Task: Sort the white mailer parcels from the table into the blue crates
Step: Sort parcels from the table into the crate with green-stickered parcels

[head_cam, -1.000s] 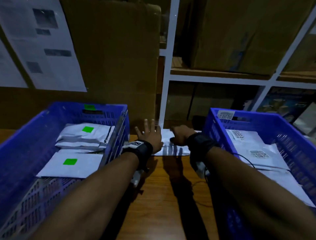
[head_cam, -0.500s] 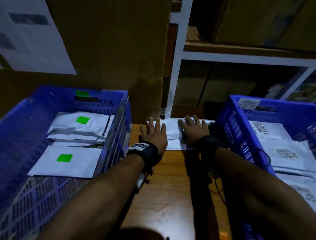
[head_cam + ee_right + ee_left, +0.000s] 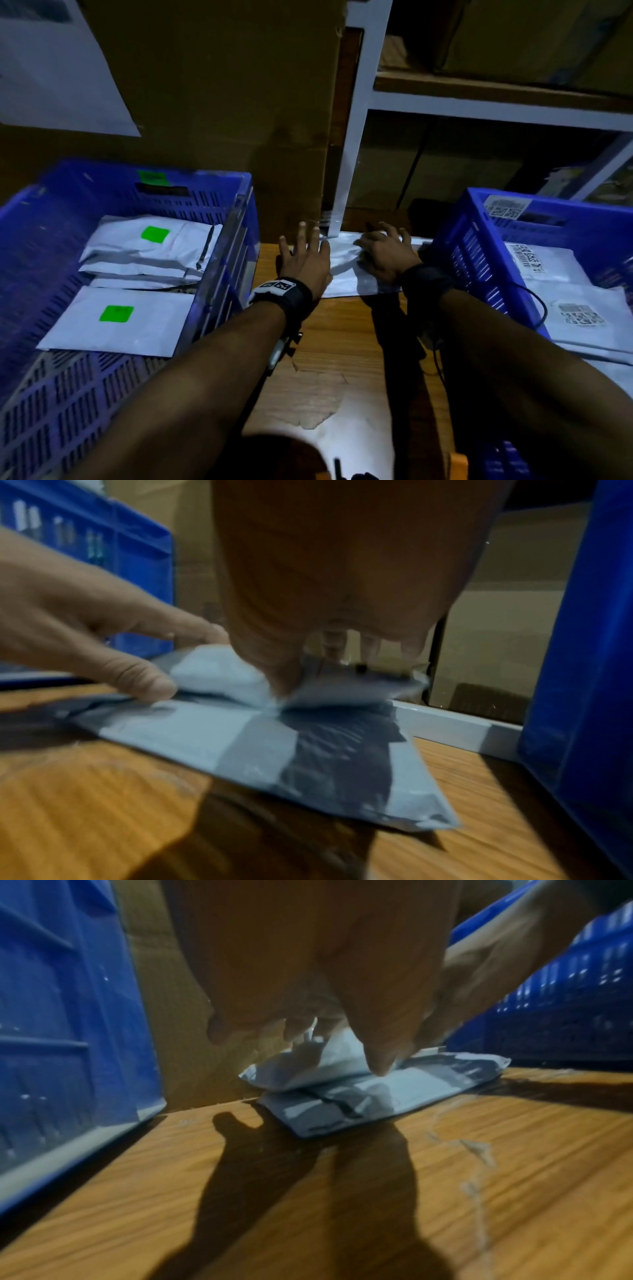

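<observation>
Two white mailer parcels lie stacked at the table's far edge between the crates: an upper parcel (image 3: 342,257) (image 3: 308,1066) (image 3: 219,669) on a flatter lower parcel (image 3: 359,286) (image 3: 428,1085) (image 3: 212,734). My left hand (image 3: 301,250) (image 3: 335,1050) rests on their left end with fingers spread and its thumb pressing the lower parcel. My right hand (image 3: 383,250) (image 3: 311,666) arches over the upper parcel, thumb dug into its near edge and fingers on its far side. The left blue crate (image 3: 68,192) holds green-stickered mailers (image 3: 116,318). The right blue crate (image 3: 479,240) holds code-labelled mailers (image 3: 582,308).
A tall cardboard box (image 3: 205,102) and a white shelf post (image 3: 352,137) stand right behind the parcels. The wooden table (image 3: 325,377) shows as a narrow strip between the crates. A black cable (image 3: 534,301) loops over the right crate's wall near my right wrist.
My right hand went from curled to flat, and now arches over the upper parcel. My left hand slid slightly further onto the parcels' left end. The head view tilted down.
</observation>
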{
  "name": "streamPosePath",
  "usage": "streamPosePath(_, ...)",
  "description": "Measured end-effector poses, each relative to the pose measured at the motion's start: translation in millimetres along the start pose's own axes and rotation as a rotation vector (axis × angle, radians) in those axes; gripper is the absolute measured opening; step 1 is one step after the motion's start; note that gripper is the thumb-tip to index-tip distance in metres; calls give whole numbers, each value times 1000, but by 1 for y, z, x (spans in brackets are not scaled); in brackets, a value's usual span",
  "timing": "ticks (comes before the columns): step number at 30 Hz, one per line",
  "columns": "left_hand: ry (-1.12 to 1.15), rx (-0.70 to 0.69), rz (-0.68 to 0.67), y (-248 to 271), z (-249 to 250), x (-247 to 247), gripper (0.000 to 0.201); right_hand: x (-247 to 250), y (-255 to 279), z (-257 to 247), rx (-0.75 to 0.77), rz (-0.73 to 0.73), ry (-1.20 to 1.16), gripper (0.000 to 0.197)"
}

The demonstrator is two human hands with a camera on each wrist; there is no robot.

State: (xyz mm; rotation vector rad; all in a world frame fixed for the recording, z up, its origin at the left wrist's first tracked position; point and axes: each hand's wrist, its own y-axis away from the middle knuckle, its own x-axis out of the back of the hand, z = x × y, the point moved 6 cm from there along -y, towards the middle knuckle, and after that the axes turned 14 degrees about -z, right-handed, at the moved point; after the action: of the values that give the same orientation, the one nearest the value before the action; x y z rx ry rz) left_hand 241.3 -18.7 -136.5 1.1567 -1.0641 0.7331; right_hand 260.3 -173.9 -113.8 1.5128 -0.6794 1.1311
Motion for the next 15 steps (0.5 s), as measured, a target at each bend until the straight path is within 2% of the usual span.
streamPosePath(6,-15,5,26,11,-5,29,57,22,19,-2,31,13,-51,47)
streamPosePath(9,42,30,-22,26,-10,56,48,35,38,-1,6,28,-51,60)
streamPosePath(12,70,10,-72,41,-16,82,42,47,57,1,41,103,-21,47)
streamPosePath(15,109,-48,13,61,-21,104,40,70,81,-1,81,189,-32,39)
